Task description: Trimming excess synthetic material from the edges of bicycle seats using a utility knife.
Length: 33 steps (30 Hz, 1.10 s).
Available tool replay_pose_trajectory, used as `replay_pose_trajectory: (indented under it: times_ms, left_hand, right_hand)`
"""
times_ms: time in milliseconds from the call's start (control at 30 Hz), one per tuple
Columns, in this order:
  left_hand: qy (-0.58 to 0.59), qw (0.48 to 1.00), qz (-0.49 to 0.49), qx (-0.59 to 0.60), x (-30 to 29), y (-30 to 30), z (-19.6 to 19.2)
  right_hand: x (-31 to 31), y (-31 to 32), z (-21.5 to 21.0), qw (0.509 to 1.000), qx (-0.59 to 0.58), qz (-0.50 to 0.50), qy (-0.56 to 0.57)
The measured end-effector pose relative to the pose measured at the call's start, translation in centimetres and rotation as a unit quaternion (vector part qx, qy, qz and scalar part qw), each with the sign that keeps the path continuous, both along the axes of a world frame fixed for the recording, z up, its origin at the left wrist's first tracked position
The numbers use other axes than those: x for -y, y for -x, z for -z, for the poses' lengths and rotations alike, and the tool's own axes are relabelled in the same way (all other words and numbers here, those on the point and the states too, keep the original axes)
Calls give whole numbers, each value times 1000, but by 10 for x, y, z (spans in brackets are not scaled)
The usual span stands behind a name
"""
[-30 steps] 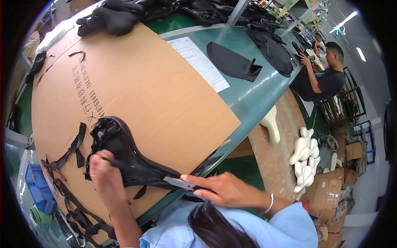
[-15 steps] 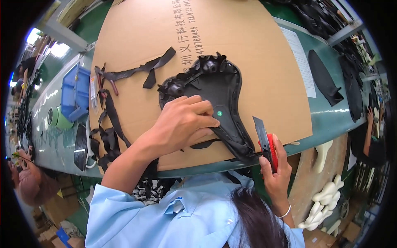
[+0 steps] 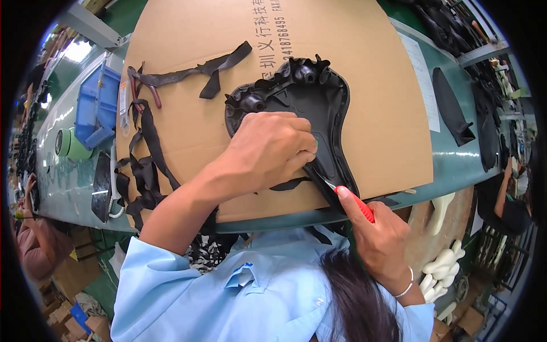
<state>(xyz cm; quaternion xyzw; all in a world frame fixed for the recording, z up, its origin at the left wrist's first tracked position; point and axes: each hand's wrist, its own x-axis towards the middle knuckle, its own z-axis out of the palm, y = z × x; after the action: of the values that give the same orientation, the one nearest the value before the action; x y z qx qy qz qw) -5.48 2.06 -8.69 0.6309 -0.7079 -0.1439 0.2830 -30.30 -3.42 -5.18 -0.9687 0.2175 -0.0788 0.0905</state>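
Note:
A black bicycle saddle [image 3: 307,102] lies underside up, its cover gathered in puckered folds round two bumps at the wide far end. The narrow end points toward me at the table edge. Over the saddle's left side, my left hand [image 3: 270,142] is closed, pinching the cover edge; the fingertips are partly hidden. My right hand [image 3: 383,236] grips a red utility knife [image 3: 360,206] near the narrow end. The blade tip touches or nearly touches the inner edge of the cover there.
Brown cardboard [image 3: 387,114] covers the green table. Black fabric strips [image 3: 149,171] and red-handled pliers [image 3: 154,94] lie left; beyond are a blue bin [image 3: 97,108] and green roll [image 3: 69,143]. A black fabric piece [image 3: 450,108] lies right. Other people work at both sides.
My right hand has turned the knife and brought its blade up and left onto the saddle's narrow end. My left hand has shifted slightly right. The view has moved a little.

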Motion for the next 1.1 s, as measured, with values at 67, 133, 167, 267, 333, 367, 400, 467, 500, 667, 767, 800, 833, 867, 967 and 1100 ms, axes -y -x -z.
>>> replay_pose_trajectory:
  times_ms: [67, 133, 167, 267, 333, 367, 400, 467, 500, 667, 767, 800, 833, 867, 967, 1100]
  left_hand:
    - [5, 1000, -6, -17, -1, -1, 0]
    - [13, 1000, -3, -25, -1, -3, 1]
    - [19, 999, -3, -32, -1, -3, 1]
    - [-14, 994, -88, -57, -6, 4, 0]
    - [-36, 990, -127, -44, -11, 19, -4]
    - [-63, 992, -108, -20, -10, 31, -8]
    - [-24, 998, -56, -30, -1, 37, -4]
    - [56, 998, 3, 27, 17, 37, 0]
    - [-39, 997, 1, -63, 29, 32, 0]
    - [-199, 934, -23, -294, 47, 12, -4]
    - [-244, 905, -41, -347, 51, 14, -8]
    - [-244, 904, -43, -348, 51, 14, -8]
    - [-252, 887, -56, -382, 51, 15, -7]
    - [-259, 869, -69, -416, 52, 15, -6]
    - [-235, 833, -74, -495, 54, 9, 7]
    - [-207, 784, -63, -582, 54, 5, 7]
  right_hand:
    - [4, 5, -11, 998, -59, -29, 19]
    - [11, 14, -28, 994, -101, -29, 24]
    - [15, 19, -35, 989, -139, -31, 28]
    - [30, 26, -41, 989, -129, -46, 53]
    - [39, 32, -30, 991, -128, -37, 28]
    - [36, 40, -17, 995, 25, 52, -85]
    - [34, 45, -9, 955, 177, 138, -196]
    - [13, 27, 0, 868, 236, 216, -381]
    - [7, 25, 2, 824, 224, 238, -462]
    - [-6, 3, -4, 642, 142, 276, -701]
    - [-15, -12, -1, 646, 168, 274, -692]
    - [-17, -14, -1, 652, 173, 275, -685]
    - [-21, -12, -1, 667, 157, 283, -671]
    - [-24, -12, -2, 668, 155, 282, -671]
    - [-36, -17, -7, 689, 115, 269, -663]
    - [-49, -21, -10, 648, 159, 234, -707]
